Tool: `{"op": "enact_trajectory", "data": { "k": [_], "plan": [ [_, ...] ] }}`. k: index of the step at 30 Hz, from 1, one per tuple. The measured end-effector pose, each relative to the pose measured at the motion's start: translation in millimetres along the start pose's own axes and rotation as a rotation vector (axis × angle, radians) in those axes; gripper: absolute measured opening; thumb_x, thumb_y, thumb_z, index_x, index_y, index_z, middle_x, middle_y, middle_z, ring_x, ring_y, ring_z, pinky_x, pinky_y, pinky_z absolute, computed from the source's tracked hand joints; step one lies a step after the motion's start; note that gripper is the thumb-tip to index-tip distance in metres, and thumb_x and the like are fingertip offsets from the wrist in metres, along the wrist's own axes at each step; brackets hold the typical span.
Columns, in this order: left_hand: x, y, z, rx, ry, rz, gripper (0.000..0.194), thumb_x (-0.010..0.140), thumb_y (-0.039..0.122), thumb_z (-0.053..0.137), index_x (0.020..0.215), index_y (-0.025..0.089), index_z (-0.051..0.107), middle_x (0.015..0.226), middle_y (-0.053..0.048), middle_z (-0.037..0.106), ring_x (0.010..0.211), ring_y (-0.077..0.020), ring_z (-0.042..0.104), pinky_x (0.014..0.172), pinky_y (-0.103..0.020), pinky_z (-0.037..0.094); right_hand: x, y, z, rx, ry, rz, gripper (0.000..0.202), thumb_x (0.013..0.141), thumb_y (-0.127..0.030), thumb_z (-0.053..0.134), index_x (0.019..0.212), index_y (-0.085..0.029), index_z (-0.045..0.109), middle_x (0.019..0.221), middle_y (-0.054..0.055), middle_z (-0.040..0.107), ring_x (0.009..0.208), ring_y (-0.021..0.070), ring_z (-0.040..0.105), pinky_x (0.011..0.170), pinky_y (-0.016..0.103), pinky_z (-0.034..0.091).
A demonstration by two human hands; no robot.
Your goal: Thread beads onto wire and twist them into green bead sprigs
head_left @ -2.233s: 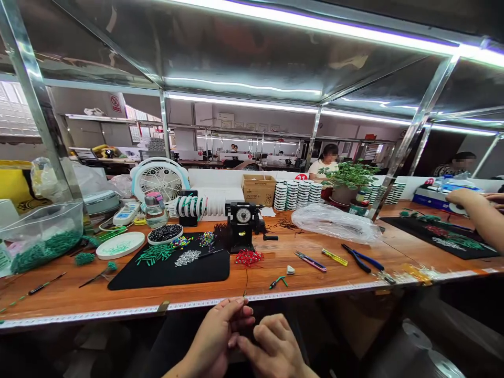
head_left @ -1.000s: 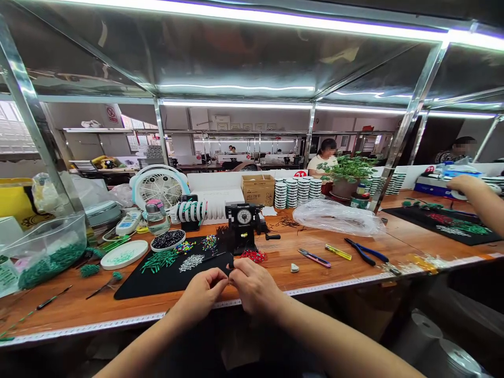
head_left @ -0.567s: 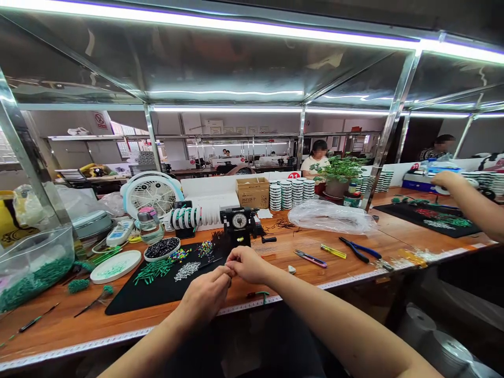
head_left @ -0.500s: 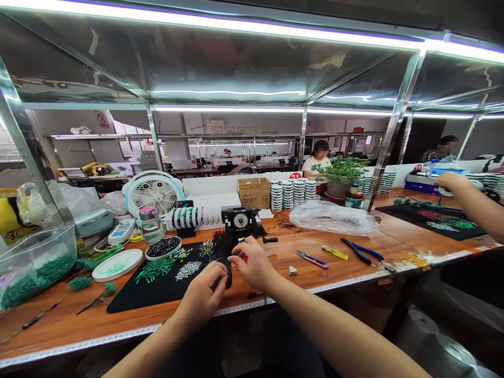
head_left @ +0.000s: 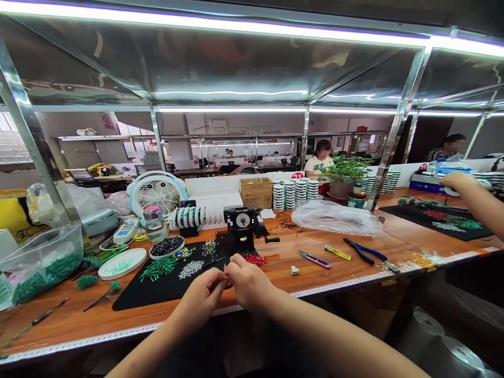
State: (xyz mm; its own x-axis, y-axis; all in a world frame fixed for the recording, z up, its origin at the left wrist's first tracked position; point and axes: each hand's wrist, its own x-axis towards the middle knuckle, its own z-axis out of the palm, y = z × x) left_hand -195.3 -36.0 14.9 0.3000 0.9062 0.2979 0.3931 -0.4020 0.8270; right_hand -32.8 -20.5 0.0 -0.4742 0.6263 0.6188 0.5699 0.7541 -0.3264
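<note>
At the far left sits a clear bag (head_left: 51, 244) of green pieces, then a white dish (head_left: 143, 257) with a few green bits in it. Next comes the black mat (head_left: 153, 296); a bowl (head_left: 167, 256) of black beads (head_left: 167, 245) stands at its back left edge, behind the green tubes (head_left: 158, 269). To their right lie the silver beads (head_left: 191, 269), with mixed beads (head_left: 209, 248) behind.

My left hand (head_left: 202, 294) is over the near right part of the mat, fingers bent inward, its tips meeting those of my right hand (head_left: 249, 282). Whatever I work on would be between those tips, at the mat's right end; my own fingers cover it (a speck of something dark shows there, too small to name), so I cannot tell whether either hand grips it. The black winder (head_left: 242, 224) stands behind my hands, and red beads (head_left: 258, 259) lie just beyond my right hand, partly covered by it.

Farther right on the table (head_left: 275, 275) come a small white piece (head_left: 295, 270), snips (head_left: 314, 260), a yellow tool (head_left: 337, 252) and blue pliers (head_left: 365, 252), all well apart from my fingers. At the far right, a co-worker's arm (head_left: 478, 199) reaches in above a second mat (head_left: 401, 212).
</note>
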Motion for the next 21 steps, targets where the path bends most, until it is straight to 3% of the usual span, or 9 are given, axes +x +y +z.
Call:
{"op": "enact_trajectory", "data": {
  "k": [3, 7, 10, 13, 15, 17, 19, 21],
  "plan": [
    [-5, -1, 2.1, 0.116, 0.017, 0.101, 0.015, 0.081, 0.029, 0.055, 0.081, 0.023, 0.068, 0.097, -0.009, 0.061, 0.087, -0.0244, 0.054, 0.081, -0.032, 0.037, 21, 10, -1, 0.111, -0.021, 0.186, 0.01, 0.082, -0.007, 0.051, 0.08, -0.015, 0.058, 0.084, 0.004, 0.055, 0.074, 0.0138, 0.052, 0.065, 0.024, 0.041],
    [-3, -4, 4.9, 0.09, 0.003, 0.145, 0.014, 0.076, 0.025, 0.059, 0.086, 0.024, 0.07, 0.111, -0.009, 0.061, 0.093, -0.0255, 0.054, 0.09, -0.033, 0.033, 36, 19, -2, 0.157, -0.061, 0.249, 0.013, 0.076, -0.007, 0.061, 0.065, -0.015, 0.06, 0.061, -0.002, 0.055, 0.058, 0.0104, 0.052, 0.053, 0.019, 0.038],
    [1, -4, 5.3, -0.041, 0.051, 0.073, 0.007, 0.073, 0.028, 0.063, 0.07, 0.023, 0.067, 0.091, -0.008, 0.064, 0.082, -0.0229, 0.054, 0.082, -0.031, 0.037, 27, 14, -6, 0.139, 0.037, 0.291, 0.009, 0.08, -0.012, 0.061, 0.072, -0.015, 0.062, 0.074, 0.001, 0.059, 0.068, 0.0121, 0.055, 0.063, 0.022, 0.041],
    [4, -7, 6.3, -0.148, 0.144, -0.048, 0.019, 0.074, 0.036, 0.061, 0.064, 0.02, 0.06, 0.065, -0.003, 0.057, 0.061, -0.0183, 0.05, 0.061, -0.027, 0.04, 8, 2, -4, 0.085, 0.201, 0.308, 0.012, 0.084, -0.024, 0.06, 0.076, -0.015, 0.062, 0.083, 0.004, 0.057, 0.077, 0.0148, 0.054, 0.07, 0.026, 0.04],
    [4, -10, 7.8, -0.237, 0.163, -0.143, 0.024, 0.074, 0.041, 0.058, 0.064, 0.018, 0.058, 0.048, 0.003, 0.044, 0.043, -0.0128, 0.037, 0.046, -0.024, 0.032, -4, -7, 3, 0.101, 0.188, 0.342, 0.017, 0.078, -0.03, 0.069, 0.067, -0.017, 0.063, 0.074, 0.002, 0.056, 0.069, 0.0143, 0.054, 0.064, 0.026, 0.039],
    [4, -12, 9.0, -0.303, 0.159, -0.201, 0.026, 0.074, 0.041, 0.056, 0.063, 0.018, 0.055, 0.041, 0.007, 0.034, 0.037, -0.0092, 0.025, 0.041, -0.022, 0.024, -14, -14, 13, 0.146, 0.12, 0.384, 0.016, 0.074, -0.026, 0.072, 0.063, -0.018, 0.064, 0.068, 0.0, 0.055, 0.064, 0.0132, 0.053, 0.058, 0.024, 0.037],
    [4, -12, 8.5, -0.323, 0.154, -0.211, 0.025, 0.074, 0.04, 0.056, 0.062, 0.018, 0.054, 0.041, 0.007, 0.035, 0.036, -0.0082, 0.023, 0.041, -0.021, 0.022, -20, -18, 20, 0.133, 0.117, 0.342, 0.011, 0.078, -0.018, 0.066, 0.067, -0.018, 0.064, 0.07, 0.001, 0.055, 0.066, 0.0137, 0.053, 0.058, 0.024, 0.038],
    [3, -9, 5.9, -0.296, 0.147, -0.185, 0.025, 0.072, 0.039, 0.059, 0.06, 0.018, 0.054, 0.045, 0.004, 0.043, 0.038, -0.0092, 0.028, 0.042, -0.022, 0.026, -21, -18, 21, 0.037, 0.157, 0.175, 0.009, 0.08, -0.011, 0.059, 0.075, -0.017, 0.063, 0.079, 0.004, 0.055, 0.075, 0.0165, 0.053, 0.064, 0.026, 0.04]
  ]
}}
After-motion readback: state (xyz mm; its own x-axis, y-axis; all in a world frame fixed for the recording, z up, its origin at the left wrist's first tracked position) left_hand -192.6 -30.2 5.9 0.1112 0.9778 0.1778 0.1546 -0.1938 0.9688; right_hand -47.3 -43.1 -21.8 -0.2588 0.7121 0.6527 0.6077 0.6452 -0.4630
